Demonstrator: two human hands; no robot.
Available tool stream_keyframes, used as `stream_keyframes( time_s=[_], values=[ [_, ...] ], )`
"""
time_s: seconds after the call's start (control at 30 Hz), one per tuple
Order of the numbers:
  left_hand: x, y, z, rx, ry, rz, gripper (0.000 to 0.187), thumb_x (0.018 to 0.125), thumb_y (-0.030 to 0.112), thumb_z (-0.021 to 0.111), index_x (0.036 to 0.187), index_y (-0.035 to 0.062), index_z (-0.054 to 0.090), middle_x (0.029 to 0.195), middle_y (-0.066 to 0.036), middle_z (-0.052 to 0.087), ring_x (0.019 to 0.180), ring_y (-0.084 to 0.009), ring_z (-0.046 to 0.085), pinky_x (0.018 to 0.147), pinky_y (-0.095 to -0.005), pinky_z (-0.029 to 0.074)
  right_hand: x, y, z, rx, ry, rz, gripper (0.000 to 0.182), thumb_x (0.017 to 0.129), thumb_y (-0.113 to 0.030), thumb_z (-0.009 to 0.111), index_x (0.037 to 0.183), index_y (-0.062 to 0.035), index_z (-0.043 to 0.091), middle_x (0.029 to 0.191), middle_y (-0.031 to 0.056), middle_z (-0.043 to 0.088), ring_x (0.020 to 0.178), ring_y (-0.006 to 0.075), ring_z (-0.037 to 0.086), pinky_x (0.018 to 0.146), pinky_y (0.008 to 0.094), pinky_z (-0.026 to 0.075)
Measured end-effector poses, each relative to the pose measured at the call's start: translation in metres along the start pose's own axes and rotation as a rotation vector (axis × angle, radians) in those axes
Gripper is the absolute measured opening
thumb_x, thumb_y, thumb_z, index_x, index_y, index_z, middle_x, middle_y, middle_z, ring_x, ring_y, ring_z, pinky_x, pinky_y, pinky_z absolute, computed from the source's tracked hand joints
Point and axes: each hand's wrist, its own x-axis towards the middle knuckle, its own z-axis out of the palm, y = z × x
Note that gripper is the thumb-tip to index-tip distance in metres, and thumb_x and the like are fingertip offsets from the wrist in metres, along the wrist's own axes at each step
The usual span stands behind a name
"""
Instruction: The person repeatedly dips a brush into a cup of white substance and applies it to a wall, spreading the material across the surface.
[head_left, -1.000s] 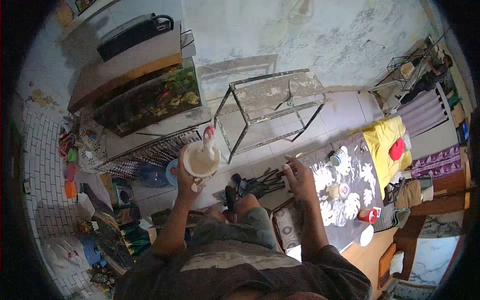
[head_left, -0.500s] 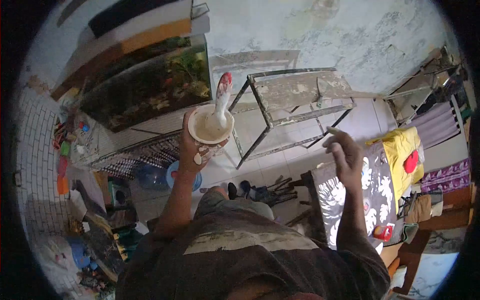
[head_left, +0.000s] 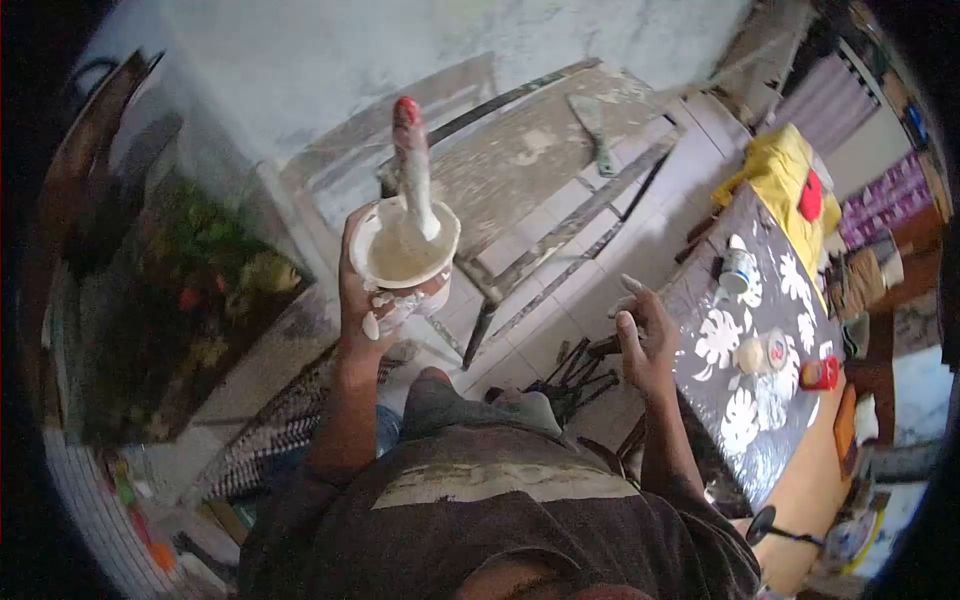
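My left hand (head_left: 357, 305) is wrapped round a white cup (head_left: 400, 285) holding pale, wet paste. White smears and lumps cover the fingers. Out of the cup stands a paste-coated handle (head_left: 412, 165) with a red end; its lower end is hidden in the paste. My right hand (head_left: 650, 340) hovers with nothing in it, thumb and fingers apart, white residue on the fingertips. Beyond both hands stands a worn bench (head_left: 500, 185) with a paint-stained board and frame. A flat scraper (head_left: 592, 130) lies across the board's right part.
To the right is a table with a dark leaf-patterned cover (head_left: 715, 400), bearing a small can (head_left: 738, 270), a clear jar (head_left: 762, 352) and a red container (head_left: 820, 373). Yellow cloth (head_left: 765, 175) drapes its far end. A fish tank (head_left: 190, 310) stands at left.
The view has turned and come closer to the bench. The cup stays in my left hand, now slightly further left in view. My right hand appears lower and further left, still empty.
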Motion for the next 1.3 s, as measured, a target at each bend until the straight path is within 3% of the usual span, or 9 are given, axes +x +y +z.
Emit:
stream_keyframes(
  time_s=[0.1,0.17,0.23,0.3,0.63,0.9,1.17,1.2,1.3],
  values=[
    [0.030,0.004,0.022,-0.033,-0.064,-0.043,0.079,0.060,0.007,0.084,0.126,0.0061,0.040,0.116,-0.007,0.053,0.104,-0.0187,0.056,0.091,-0.0346,0.049,0.015,-0.004,-0.025,-0.073,0.107,-0.075,0.038,0.088,-0.018,0.060,0.122,-0.0015,0.055,0.075,0.0037,0.056,0.066,0.0088,0.050,0.060,0.0226,0.041],
    [0.048,0.012,0.039,-0.053,-0.117,-0.046,0.078,0.061,0.004,0.082,0.126,0.0068,0.041,0.116,-0.007,0.054,0.105,-0.0187,0.056,0.091,-0.0344,0.049,0.025,-0.008,-0.037,-0.067,0.143,0.007,0.037,0.088,-0.016,0.060,0.121,-0.0013,0.055,0.075,0.0036,0.056,0.066,0.0093,0.050,0.060,0.0231,0.041],
    [0.064,0.011,0.051,-0.025,-0.129,0.021,0.076,0.062,0.004,0.081,0.126,0.0064,0.041,0.116,-0.007,0.054,0.105,-0.0193,0.056,0.090,-0.0344,0.050,0.039,-0.003,-0.048,-0.057,0.224,-0.038,0.036,0.088,-0.015,0.059,0.120,-0.0011,0.055,0.073,0.0034,0.056,0.066,0.0094,0.050,0.060,0.0235,0.041],
    [0.074,0.008,0.057,-0.064,-0.139,-0.048,0.076,0.064,0.004,0.080,0.128,0.0061,0.040,0.117,-0.009,0.054,0.105,-0.0202,0.057,0.089,-0.0347,0.051,0.053,-0.001,-0.058,-0.070,0.228,-0.003,0.034,0.088,-0.015,0.058,0.119,-0.0015,0.056,0.073,0.0031,0.055,0.065,0.0095,0.049,0.060,0.0243,0.041],
    [0.131,-0.040,0.070,0.084,-0.027,-0.009,0.072,0.069,0.007,0.077,0.130,0.0009,0.041,0.115,-0.011,0.056,0.103,-0.0217,0.056,0.089,-0.0341,0.046,0.193,0.048,-0.106,0.080,0.203,-0.143,0.034,0.094,-0.021,0.050,0.119,0.0026,0.055,0.078,0.0047,0.059,0.068,0.0091,0.050,0.065,0.0224,0.042],
    [0.146,-0.049,0.099,0.242,0.167,-0.067,0.069,0.071,0.009,0.077,0.129,0.0007,0.041,0.115,-0.010,0.056,0.102,-0.0216,0.056,0.089,-0.0335,0.045,0.274,0.089,-0.148,0.141,0.140,-0.057,0.035,0.096,-0.022,0.049,0.119,0.0049,0.054,0.081,0.0051,0.059,0.072,0.0089,0.051,0.066,0.0225,0.042],
    [0.181,-0.033,0.118,-0.091,-0.169,0.009,0.078,0.075,0.030,0.074,0.137,0.0064,0.034,0.132,-0.014,0.047,0.120,-0.0292,0.049,0.102,-0.0443,0.038,0.339,0.067,-0.160,0.165,0.135,-0.149,0.034,0.095,-0.019,0.049,0.119,0.0046,0.054,0.079,0.0045,0.059,0.069,0.0090,0.050,0.067,0.0215,0.042],
    [0.161,-0.041,0.107,-0.146,0.069,-0.068,0.070,0.073,0.007,0.075,0.131,0.0004,0.038,0.122,-0.013,0.050,0.106,-0.0231,0.052,0.090,-0.0361,0.044,0.351,0.059,-0.158,0.163,0.106,-0.204,0.033,0.095,-0.019,0.049,0.119,0.0046,0.054,0.080,0.0043,0.059,0.070,0.0088,0.050,0.067,0.0214,0.042],
    [0.153,-0.040,0.094,-0.089,0.123,-0.017,0.069,0.073,0.009,0.074,0.131,0.0009,0.037,0.123,-0.013,0.049,0.108,-0.0241,0.052,0.091,-0.0371,0.044,0.390,0.043,-0.150,0.179,0.029,-0.316,0.034,0.096,-0.020,0.049,0.119,0.0044,0.054,0.080,0.0040,0.058,0.071,0.0084,0.050,0.067,0.0211,0.041]
  ],
)
